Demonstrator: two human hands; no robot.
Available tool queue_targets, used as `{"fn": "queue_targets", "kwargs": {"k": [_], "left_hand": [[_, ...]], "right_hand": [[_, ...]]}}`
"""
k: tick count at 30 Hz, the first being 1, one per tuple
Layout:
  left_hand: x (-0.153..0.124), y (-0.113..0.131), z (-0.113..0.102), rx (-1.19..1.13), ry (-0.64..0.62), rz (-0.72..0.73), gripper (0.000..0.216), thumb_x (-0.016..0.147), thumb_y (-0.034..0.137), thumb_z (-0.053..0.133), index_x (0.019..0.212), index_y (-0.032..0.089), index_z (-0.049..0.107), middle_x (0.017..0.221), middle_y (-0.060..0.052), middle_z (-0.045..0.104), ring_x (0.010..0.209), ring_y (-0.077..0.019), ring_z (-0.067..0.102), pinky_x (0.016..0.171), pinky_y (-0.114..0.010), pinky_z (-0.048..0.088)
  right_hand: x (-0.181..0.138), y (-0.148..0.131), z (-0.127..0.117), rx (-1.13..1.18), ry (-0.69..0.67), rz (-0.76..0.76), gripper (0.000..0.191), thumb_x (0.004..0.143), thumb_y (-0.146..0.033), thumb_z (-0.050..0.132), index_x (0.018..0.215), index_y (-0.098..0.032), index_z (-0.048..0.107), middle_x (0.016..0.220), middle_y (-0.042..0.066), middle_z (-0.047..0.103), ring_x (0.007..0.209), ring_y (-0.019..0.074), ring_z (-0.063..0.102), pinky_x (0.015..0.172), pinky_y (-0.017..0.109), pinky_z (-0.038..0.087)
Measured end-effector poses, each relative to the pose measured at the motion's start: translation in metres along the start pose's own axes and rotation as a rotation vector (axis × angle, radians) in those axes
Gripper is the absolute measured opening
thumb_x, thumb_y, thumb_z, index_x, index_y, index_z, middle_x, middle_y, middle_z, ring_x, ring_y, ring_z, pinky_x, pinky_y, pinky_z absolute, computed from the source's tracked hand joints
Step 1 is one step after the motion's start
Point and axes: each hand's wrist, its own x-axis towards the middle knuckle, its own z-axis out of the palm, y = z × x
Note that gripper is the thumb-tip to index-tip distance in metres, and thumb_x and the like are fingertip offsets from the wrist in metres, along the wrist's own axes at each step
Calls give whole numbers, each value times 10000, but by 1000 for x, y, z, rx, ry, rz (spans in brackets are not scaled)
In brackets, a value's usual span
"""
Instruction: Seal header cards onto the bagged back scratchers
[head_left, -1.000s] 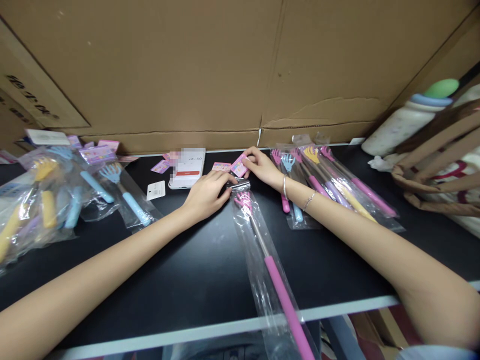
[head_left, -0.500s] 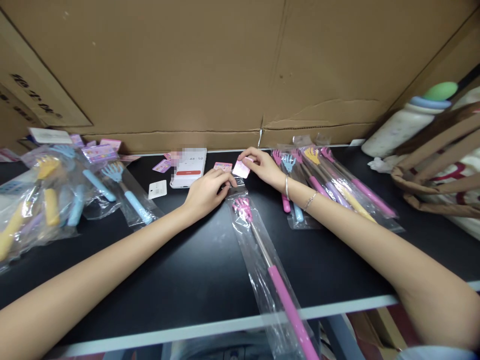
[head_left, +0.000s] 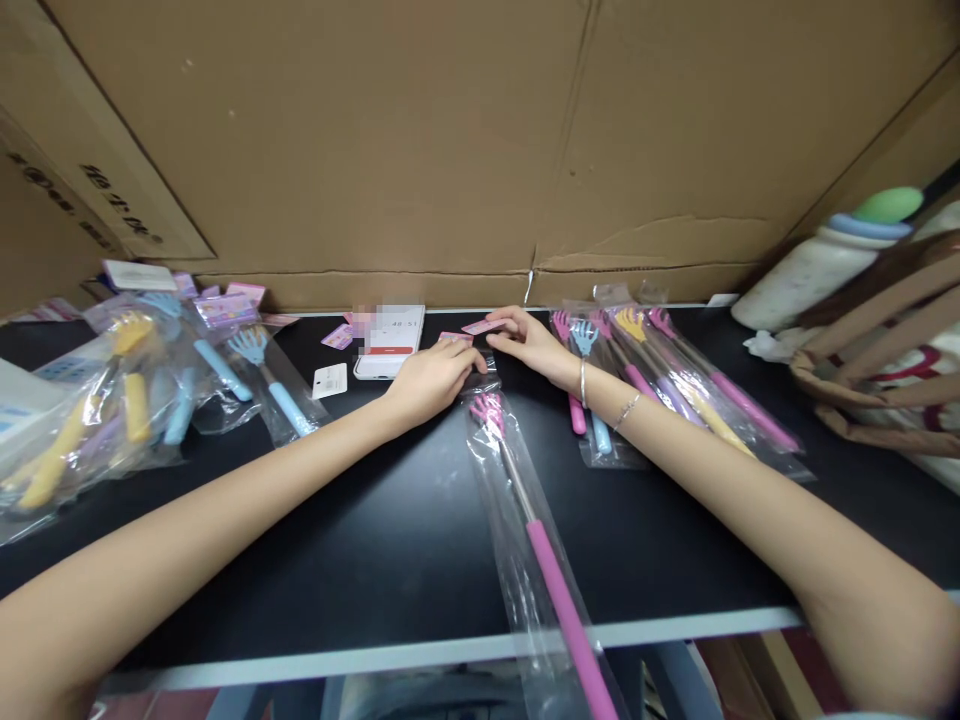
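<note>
A pink back scratcher (head_left: pixel 559 575) lies in a clear plastic bag (head_left: pixel 495 500), its claw end pointing away from me and its handle reaching past the table's near edge. My left hand (head_left: pixel 435 382) rests at the bag's far end, fingers curled and closed on the plastic there. Between the thumb and fingers of my right hand (head_left: pixel 531 347) is a small pink card (head_left: pixel 484 327), tilted so that it looks thin. Another pink card (head_left: pixel 454 337) lies just behind my left fingers, partly covered by them.
Bagged back scratchers lie in a row (head_left: pixel 652 365) on the right and a heap (head_left: pixel 135 400) on the left. A phone (head_left: pixel 394 345) showing a timer, a white tag (head_left: pixel 330 380) and purple cards (head_left: pixel 337 337) are near my left hand. A bottle (head_left: pixel 817 265) and a bag with brown handles (head_left: pixel 832 350) stand right.
The card in my right hand has tilted from showing its pale face to nearly edge-on. My left hand stays at the bag's end. The whole view has shifted slightly.
</note>
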Motion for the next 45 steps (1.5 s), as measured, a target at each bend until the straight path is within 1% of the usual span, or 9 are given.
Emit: {"fn": "queue_targets", "kwargs": {"k": [3,7,15,17,22,30,35,41,45], "left_hand": [[3,-1,1,-16,16,-20,249,967,127,459,1040,234,671,1183,-39,691,1202,-225,601,950,-372,559],[3,0,2,-49,42,-49,226,964,131,490,986,252,680,1130,-8,708,1174,-205,618,941,-337,548],[0,0,2,-37,129,-49,151,927,149,571,932,252,682,1141,1,719,1102,-199,644,752,-273,522],[0,0,2,-51,130,-47,158,921,144,572,923,253,685,1125,2,720,1086,-200,639,757,-279,520],[1,0,0,-84,113,-72,172,914,134,568,900,253,691,996,14,729,992,-202,623,706,-285,477],[0,0,0,-76,150,-100,191,894,118,593,895,254,726,954,11,705,954,-185,626,675,-270,425],[0,0,0,-94,175,-117,180,898,121,594,881,245,722,941,8,706,949,-182,640,677,-264,416],[1,0,1,-121,160,-99,171,904,117,580,908,237,702,1086,7,722,1042,-193,640,730,-268,443],[2,0,-1,-155,134,-115,183,907,118,575,913,245,706,1041,18,730,1022,-196,640,726,-272,436]], "right_hand": [[0,-1,-1,-28,35,4,316,824,-402,711,937,-172,526,857,31,722,783,91,653,801,246,527],[-1,-6,-2,-67,65,21,410,844,-551,665,847,-183,483,580,-32,616,568,75,569,642,209,471],[-3,-10,3,-102,-22,57,385,893,-542,610,853,-187,467,446,-83,510,437,58,460,533,179,379],[-2,-9,3,-93,-34,41,390,881,-539,627,842,-183,471,462,-80,513,449,51,454,531,174,370],[0,-5,1,-46,-73,9,407,821,-539,687,838,-173,509,610,-33,584,589,63,542,619,197,452],[5,7,-3,-229,-22,-109,455,763,-593,668,800,-152,564,758,2,609,697,88,528,717,248,450],[5,8,-2,-263,-46,-107,469,773,-617,638,832,-160,554,751,6,592,703,103,529,706,253,431],[2,-2,-2,-141,-2,-119,501,759,-655,660,844,-185,508,707,-11,547,664,99,531,681,250,462],[2,-3,-1,-144,-20,-134,520,745,-678,661,801,-179,524,704,-1,555,693,107,536,711,260,472]]}}
